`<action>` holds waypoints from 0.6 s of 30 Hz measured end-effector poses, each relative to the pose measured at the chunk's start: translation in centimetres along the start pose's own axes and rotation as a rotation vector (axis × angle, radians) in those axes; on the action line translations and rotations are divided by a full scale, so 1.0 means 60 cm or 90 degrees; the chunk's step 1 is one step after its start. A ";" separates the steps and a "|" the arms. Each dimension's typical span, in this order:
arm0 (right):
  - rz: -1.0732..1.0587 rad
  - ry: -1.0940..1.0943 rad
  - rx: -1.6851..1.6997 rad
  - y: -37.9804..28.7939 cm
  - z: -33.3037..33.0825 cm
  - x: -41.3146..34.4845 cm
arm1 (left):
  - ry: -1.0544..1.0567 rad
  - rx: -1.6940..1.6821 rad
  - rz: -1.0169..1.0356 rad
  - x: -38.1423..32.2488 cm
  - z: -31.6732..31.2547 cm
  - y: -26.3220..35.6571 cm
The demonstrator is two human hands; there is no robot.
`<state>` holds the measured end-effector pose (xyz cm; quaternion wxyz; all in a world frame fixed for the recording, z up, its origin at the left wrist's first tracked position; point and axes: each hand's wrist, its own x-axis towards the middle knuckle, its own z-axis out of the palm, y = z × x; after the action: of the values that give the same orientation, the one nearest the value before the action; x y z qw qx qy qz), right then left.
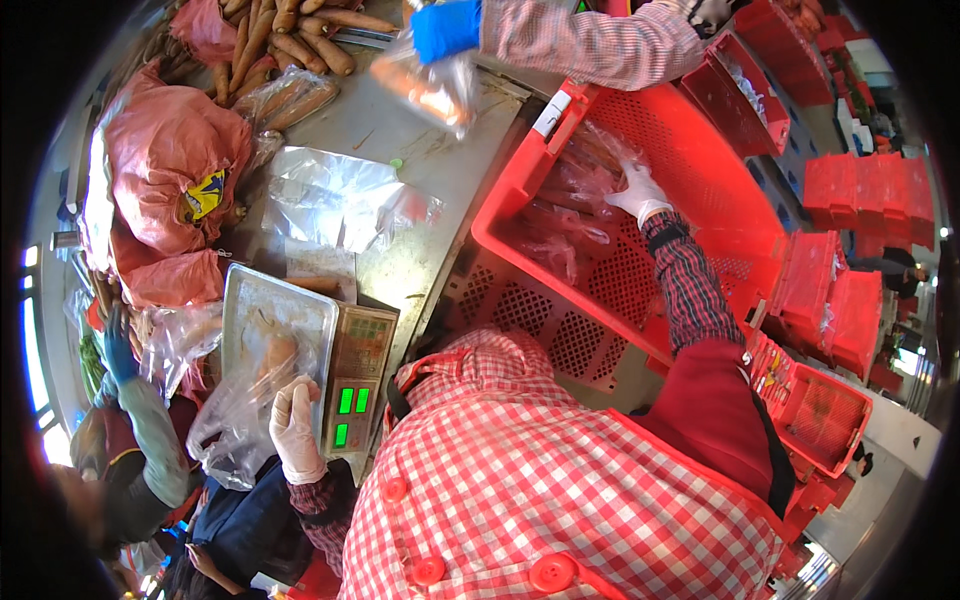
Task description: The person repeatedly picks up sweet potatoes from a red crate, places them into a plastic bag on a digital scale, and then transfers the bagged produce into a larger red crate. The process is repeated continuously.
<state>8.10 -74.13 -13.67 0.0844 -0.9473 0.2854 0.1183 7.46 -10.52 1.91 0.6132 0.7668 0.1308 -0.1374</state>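
My left hand, in a white glove, is at the near edge of the metal pan of a digital scale. Its fingers are curled beside a clear plastic bag with a carrot on the pan; whether they grip the film is unclear. My right hand, also white-gloved, reaches into a red plastic crate. Its thumb and fingers are apart over bagged carrots, with no firm grip visible. Flat clear bags lie on the metal table beyond the scale.
A co-worker's blue-gloved hand holds a bag of carrots at the top. Red mesh sacks and loose carrots occupy the table's far left. Another co-worker's gloved hand is at left. Stacked red crates stand right.
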 end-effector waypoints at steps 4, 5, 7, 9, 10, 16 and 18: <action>-0.183 -0.380 -0.107 0.033 0.102 0.026 | 0.016 -0.034 -0.021 -0.003 -0.014 -0.014; -0.218 -0.424 -0.090 0.042 0.124 0.025 | 0.023 -0.035 -0.017 -0.005 -0.019 -0.017; -0.149 -0.266 0.040 0.061 0.150 0.037 | 0.035 -0.032 -0.012 -0.011 -0.028 -0.022; 0.112 -0.040 0.243 0.078 0.167 0.049 | 0.045 -0.018 0.000 -0.017 -0.037 -0.027; 0.150 0.159 0.295 0.083 0.176 0.055 | 0.049 -0.029 -0.015 -0.020 -0.042 -0.030; 0.131 0.157 0.047 0.106 0.226 0.108 | 0.060 -0.022 -0.016 -0.032 -0.065 -0.041; 0.152 -0.032 -0.010 0.105 0.244 0.124 | 0.060 -0.023 0.012 -0.032 -0.065 -0.041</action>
<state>8.02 -79.88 -30.29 0.0695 -0.9040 0.3930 0.1536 4.94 -6.25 1.20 0.6212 0.7626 0.1544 -0.0932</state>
